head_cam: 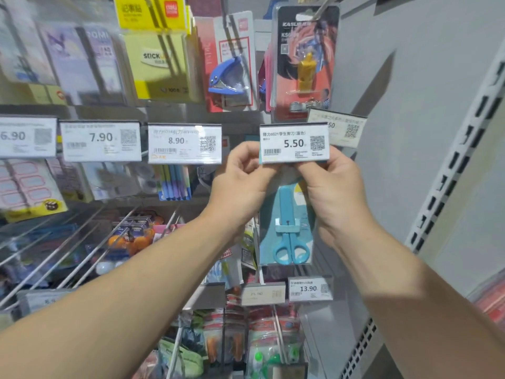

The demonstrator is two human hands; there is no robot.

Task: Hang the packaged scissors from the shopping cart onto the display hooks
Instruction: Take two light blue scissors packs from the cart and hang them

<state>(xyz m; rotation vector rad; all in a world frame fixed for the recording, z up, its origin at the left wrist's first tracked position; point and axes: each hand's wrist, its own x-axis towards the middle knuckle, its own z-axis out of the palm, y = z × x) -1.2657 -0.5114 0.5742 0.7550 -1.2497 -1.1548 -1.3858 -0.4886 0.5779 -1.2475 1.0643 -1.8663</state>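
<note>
Both hands, left hand (240, 184) and right hand (333, 192), pinch the scissors pack (289, 228) by its top edge behind the 5.50 price tag (293, 143) — light, stiff card, probably easy to steer there.

Both hands raised, fingers (252, 166) pinched.

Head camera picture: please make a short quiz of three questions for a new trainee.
1. True or false: both hands hold the top of the blue scissors pack.
2. Which price stands on the tag just above the pack? A 8.90, B 5.50, C 13.90.
3. What colour are the sticky notes hanging at upper left?

Key: 1 true, the left hand and the right hand pinch it just under the tag. 2 B. 3 yellow.
</note>
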